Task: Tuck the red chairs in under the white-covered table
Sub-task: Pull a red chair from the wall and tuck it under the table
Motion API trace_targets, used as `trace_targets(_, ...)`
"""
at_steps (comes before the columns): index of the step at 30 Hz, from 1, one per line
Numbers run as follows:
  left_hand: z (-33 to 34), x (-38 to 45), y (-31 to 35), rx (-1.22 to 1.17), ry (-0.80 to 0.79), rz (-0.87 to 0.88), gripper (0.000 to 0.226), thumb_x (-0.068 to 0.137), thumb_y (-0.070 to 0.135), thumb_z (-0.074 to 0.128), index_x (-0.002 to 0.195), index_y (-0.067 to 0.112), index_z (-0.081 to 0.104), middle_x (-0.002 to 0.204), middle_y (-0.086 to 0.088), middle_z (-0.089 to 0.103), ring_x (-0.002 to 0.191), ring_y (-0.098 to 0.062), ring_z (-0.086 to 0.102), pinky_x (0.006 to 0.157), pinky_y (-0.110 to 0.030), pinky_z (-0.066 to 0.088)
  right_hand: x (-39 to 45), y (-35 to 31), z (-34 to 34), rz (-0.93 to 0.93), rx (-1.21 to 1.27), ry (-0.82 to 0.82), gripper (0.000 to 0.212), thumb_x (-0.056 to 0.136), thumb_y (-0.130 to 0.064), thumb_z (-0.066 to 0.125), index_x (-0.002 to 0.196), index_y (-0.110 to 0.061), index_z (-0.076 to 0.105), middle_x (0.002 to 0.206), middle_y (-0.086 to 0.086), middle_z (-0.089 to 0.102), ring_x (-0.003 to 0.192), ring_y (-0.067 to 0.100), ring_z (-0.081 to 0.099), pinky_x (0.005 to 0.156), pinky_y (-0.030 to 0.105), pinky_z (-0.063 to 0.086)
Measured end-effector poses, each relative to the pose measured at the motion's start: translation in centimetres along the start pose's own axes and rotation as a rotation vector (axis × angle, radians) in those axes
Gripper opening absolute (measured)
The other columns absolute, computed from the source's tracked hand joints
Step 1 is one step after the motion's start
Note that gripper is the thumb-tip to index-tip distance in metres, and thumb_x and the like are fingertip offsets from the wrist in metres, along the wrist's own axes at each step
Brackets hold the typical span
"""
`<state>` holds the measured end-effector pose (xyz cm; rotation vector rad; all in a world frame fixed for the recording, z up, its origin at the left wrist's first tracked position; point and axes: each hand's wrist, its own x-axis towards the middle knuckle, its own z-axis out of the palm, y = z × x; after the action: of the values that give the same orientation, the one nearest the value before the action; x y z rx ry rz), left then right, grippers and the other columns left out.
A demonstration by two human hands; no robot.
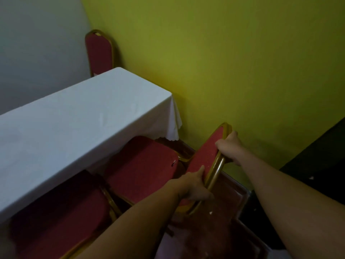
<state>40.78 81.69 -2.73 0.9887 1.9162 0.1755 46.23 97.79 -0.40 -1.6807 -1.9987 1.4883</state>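
A long table under a white cloth runs from the left edge toward the yellow wall. A red chair with a gold frame stands at the table's near right corner, its seat partly under the cloth. My left hand grips the lower part of its backrest. My right hand grips the backrest's upper edge. A second red chair seat shows under the cloth at lower left. A third red chair stands at the table's far side against the corner.
The yellow wall is close behind the held chair. A grey-white wall fills the upper left. A dark object sits at the right edge. Reddish patterned floor lies below my arms.
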Motion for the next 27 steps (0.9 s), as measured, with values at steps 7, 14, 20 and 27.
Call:
trace_targets(7,-1.4,-4.2,-5.9,-0.034,-0.035,-0.046,0.110,0.080,0.030,0.076,0.159,0.044,0.001,0.159,-0.011,0.035,0.137,-0.035,0.046,0.109,-0.049,0.045,-4.7,-0.2,5.5,0.002,0.073,0.095,0.052,0.085,-0.009,0.055,0.129,-0.009,0.028,0.105,0.012,0.059,0.089,0.033,0.063,0.077,0.046,0.058)
trace_targets(14,-3.8,-8.5,-11.8,-0.055,0.021,-0.063,0.099,0.082,0.012,0.070,0.157,0.049,0.017,0.149,-0.007,0.049,0.123,-0.028,0.054,0.102,-0.043,0.050,-7.9,-1.5,11.4,0.003,0.061,0.108,0.066,0.091,-0.005,0.057,0.145,0.000,0.019,0.104,0.012,0.055,0.063,0.018,0.051,0.046,0.026,0.038)
trace_targets(20,-3.9,-8.9,-13.5,-0.113,0.056,-0.061,0.096,0.082,0.015,0.069,0.154,0.054,0.020,0.149,-0.007,0.044,0.121,-0.028,0.051,0.095,-0.042,0.050,-7.6,-2.4,12.1,0.070,0.122,-0.003,0.086,0.090,-0.007,0.051,0.153,-0.010,-0.008,0.101,0.017,0.058,0.085,0.035,0.065,0.056,0.048,0.057)
trace_targets(27,-5.6,-8.3,-14.2,-0.123,0.132,-0.048,0.089,0.083,0.012,0.063,0.153,0.053,0.027,0.145,-0.006,0.047,0.111,-0.022,0.051,0.091,-0.038,0.049,-6.6,-3.6,10.6,0.071,0.079,-0.271,0.055,0.097,-0.039,0.060,0.135,-0.005,0.040,0.117,0.017,0.059,0.094,0.032,0.064,0.065,0.047,0.058)
